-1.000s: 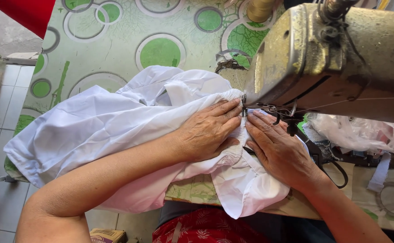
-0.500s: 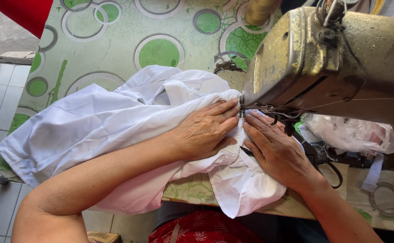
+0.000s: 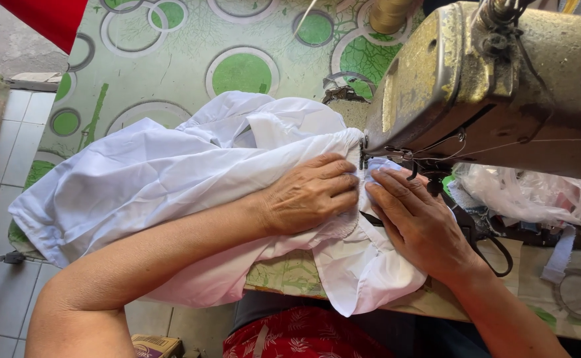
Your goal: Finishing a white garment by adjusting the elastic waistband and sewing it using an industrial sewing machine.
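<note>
One bundle of white cloth [image 3: 171, 172] spreads from the table's left edge to the one old sewing machine [image 3: 496, 86], where two hands, the left hand [image 3: 310, 193] and right hand [image 3: 419, 222], press flat, fingers extended, gripping nothing, steadying its gathered edge by the needle.
</note>
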